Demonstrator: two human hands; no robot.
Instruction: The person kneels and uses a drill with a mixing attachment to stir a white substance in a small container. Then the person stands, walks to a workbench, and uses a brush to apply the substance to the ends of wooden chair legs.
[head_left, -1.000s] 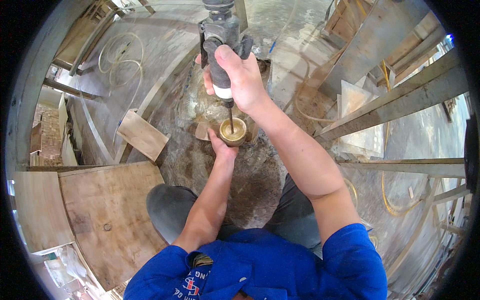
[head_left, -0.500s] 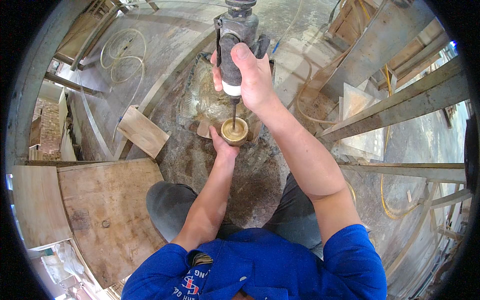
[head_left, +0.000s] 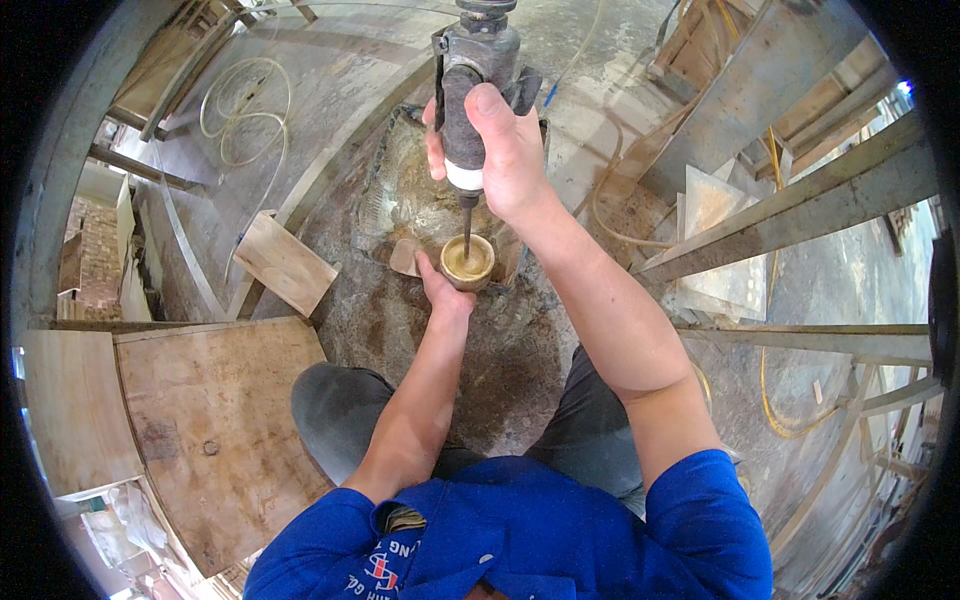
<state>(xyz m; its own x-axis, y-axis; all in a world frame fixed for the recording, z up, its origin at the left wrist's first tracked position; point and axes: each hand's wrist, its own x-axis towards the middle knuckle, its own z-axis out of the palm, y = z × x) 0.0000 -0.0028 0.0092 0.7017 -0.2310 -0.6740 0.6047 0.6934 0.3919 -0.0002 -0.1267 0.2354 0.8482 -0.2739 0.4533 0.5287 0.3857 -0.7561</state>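
Where left fingers (head_left: 425, 264) grip, a cup (head_left: 478, 281) sits upright.

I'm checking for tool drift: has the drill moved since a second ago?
Yes. Judged against the wooden board lying on the left, the drill in the right hand has shifted to the right.

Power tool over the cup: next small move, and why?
I'd probably circle the power tool gently with the right hand: its thin shaft reaches into the cup, inside the rim, and the left hand already braces the cup's side. Small circles seem wise, since whether the shaft touches bottom can't be seen.
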